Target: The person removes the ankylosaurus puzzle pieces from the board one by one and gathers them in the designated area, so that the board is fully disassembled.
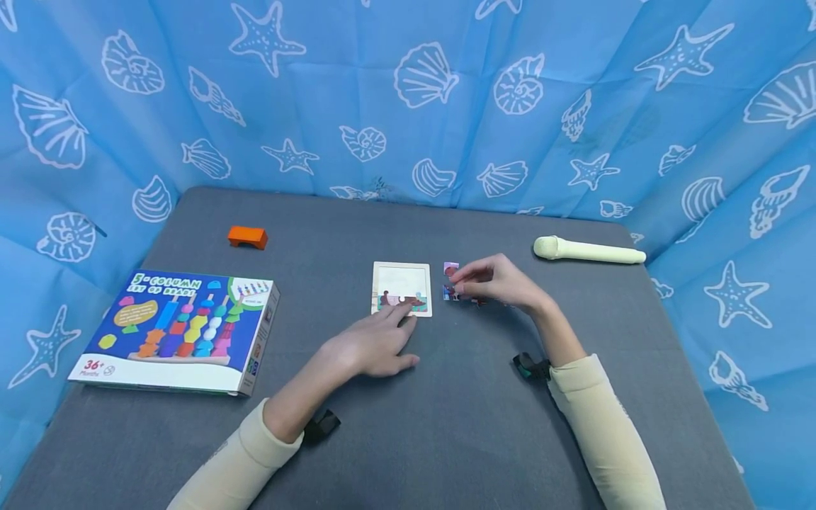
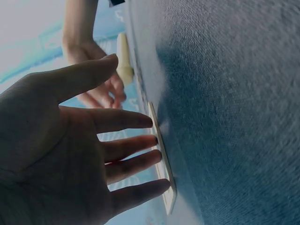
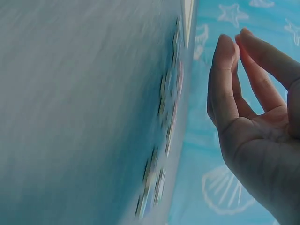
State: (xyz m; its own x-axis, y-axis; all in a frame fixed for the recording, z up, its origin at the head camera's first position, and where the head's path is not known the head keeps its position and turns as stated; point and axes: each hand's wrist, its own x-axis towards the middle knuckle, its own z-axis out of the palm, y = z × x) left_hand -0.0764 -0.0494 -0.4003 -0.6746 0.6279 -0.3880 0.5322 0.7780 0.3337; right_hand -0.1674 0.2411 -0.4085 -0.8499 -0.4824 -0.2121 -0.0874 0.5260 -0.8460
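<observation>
A small square puzzle board (image 1: 401, 265) with a pale rim lies mid-table, with picture pieces fitted along its near side. My left hand (image 1: 376, 346) rests its straight fingertips on the board's near edge; the left wrist view shows those fingers (image 2: 131, 167) spread against the rim. Just right of the board are several loose puzzle pieces (image 1: 450, 268), partly covered by my right hand (image 1: 500, 282). That hand hovers above them, fingers bent and fingertips close to the thumb. In the right wrist view the puzzle pieces (image 3: 169, 133) lie below it, and nothing shows between its fingertips.
A boxed bead set (image 1: 172, 329) lies on the left of the grey table (image 1: 472, 425). Behind it is an orange arch block (image 1: 248, 236). A pale yellow toy microphone (image 1: 589, 251) lies at the back right. A blue shell-patterned curtain (image 1: 395, 142) surrounds the table.
</observation>
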